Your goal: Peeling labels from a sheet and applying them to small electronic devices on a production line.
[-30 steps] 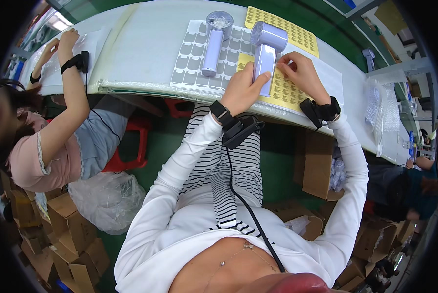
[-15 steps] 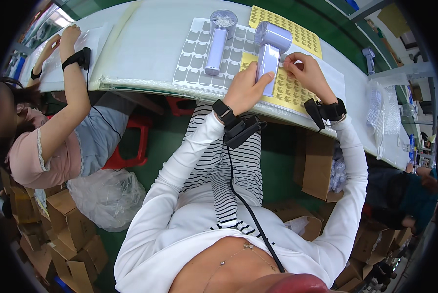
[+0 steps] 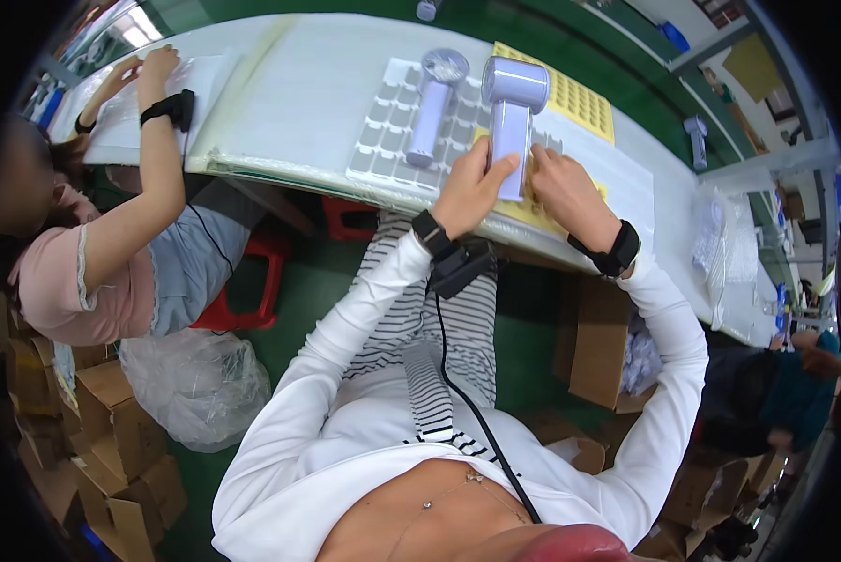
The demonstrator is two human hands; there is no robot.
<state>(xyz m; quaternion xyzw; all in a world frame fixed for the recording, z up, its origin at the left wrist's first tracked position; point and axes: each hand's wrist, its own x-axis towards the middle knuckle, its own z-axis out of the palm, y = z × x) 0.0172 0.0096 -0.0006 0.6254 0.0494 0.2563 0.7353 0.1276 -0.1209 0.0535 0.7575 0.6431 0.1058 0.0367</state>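
A lavender handheld fan (image 3: 510, 131) stands tilted over the table's front edge, its round head pointing away from me. My left hand (image 3: 467, 195) is wrapped round the lower part of its handle. Against the right side of that handle, my right hand (image 3: 572, 197) has its fingers curled and closed; whatever they pinch is hidden. Under both hands lies a yellow label sheet, mostly covered. A second lavender fan (image 3: 428, 122) rests to the left on a white sheet of grey rounded stickers (image 3: 383, 140).
Another yellow label sheet (image 3: 581, 101) lies behind the held fan. Clear bubble wrap (image 3: 725, 234) hangs at the table's right end. To my left a co-worker's arm (image 3: 158, 159) reaches over the white table (image 3: 298, 94). Cardboard boxes (image 3: 600, 342) and a plastic bag (image 3: 195, 384) are below.
My right hand has moved down and inward to the handle, its fingers now more curled. The fan has shifted slightly lower and looks more upright. The whole view has shifted a little.
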